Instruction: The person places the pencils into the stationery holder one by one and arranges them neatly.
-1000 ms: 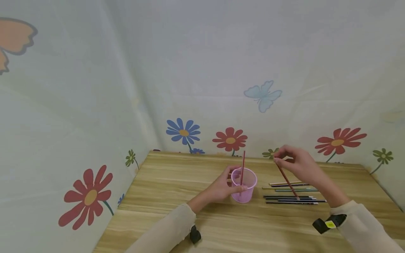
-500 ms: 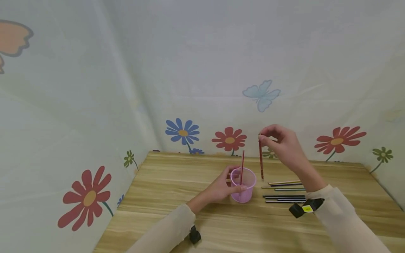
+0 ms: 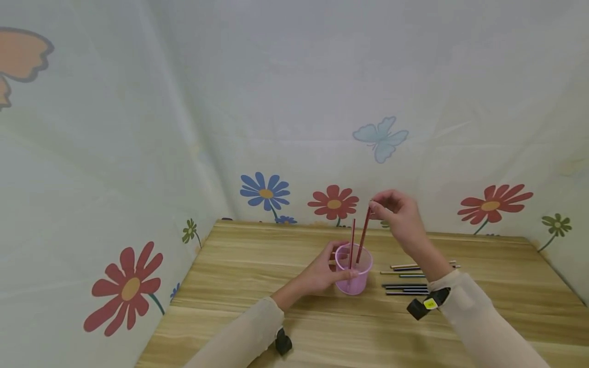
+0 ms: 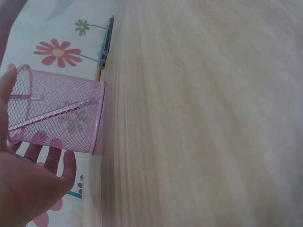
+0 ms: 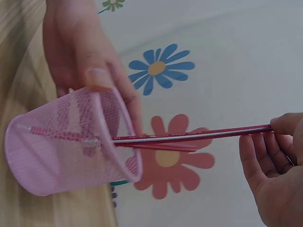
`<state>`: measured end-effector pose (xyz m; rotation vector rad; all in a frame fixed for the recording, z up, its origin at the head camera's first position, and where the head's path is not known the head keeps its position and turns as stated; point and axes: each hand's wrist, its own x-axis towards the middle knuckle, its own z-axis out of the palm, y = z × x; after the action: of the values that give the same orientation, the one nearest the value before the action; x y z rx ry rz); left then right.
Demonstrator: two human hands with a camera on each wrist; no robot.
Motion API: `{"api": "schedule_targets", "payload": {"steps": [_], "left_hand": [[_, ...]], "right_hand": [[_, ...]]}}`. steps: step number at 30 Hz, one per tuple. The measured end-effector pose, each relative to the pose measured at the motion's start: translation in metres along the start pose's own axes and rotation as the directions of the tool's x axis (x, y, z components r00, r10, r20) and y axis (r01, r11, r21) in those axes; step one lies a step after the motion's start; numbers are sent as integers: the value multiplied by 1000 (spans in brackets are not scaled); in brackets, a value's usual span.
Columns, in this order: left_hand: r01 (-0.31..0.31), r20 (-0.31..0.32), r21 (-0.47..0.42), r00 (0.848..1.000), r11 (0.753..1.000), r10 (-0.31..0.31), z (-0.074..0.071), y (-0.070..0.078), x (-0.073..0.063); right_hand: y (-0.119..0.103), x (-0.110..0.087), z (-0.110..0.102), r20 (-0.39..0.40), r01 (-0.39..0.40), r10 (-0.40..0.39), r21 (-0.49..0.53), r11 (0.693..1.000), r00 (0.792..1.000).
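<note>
Red pencil (image 3: 363,236), tilted, is pinched by right hand (image 3: 399,219), its lower end inside mesh cup (image 3: 360,284) gripped by left hand (image 3: 319,274).

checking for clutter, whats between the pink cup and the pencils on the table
Only bare tabletop separates the pink cup from those pencils in the head view.

Roomy cup (image 3: 361,282); obstacle: standing pencil (image 3: 352,240)

The cup (image 4: 61,90) is mesh, the tabletop (image 3: 349,332) wood-grained.
</note>
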<state>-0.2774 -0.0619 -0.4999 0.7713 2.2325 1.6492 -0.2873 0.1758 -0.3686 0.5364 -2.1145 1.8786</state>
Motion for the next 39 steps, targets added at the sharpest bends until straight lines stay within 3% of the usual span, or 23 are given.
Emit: {"api": "schedule_targets", "payload": {"steps": [11, 28, 39], "left_hand": [[-22, -5, 4, 1000, 1000, 22, 0, -2, 1], [-3, -16, 4, 1000, 1000, 3, 1, -4, -1], [-24, -23, -3, 999, 1000, 24, 2, 1, -1]], "right_hand": [[42, -11, 8, 25, -178, 178, 8, 984, 984], [72, -21, 21, 27, -206, 205, 33, 978, 978], [83, -28, 14, 83, -162, 161, -4, 987, 983]]}}
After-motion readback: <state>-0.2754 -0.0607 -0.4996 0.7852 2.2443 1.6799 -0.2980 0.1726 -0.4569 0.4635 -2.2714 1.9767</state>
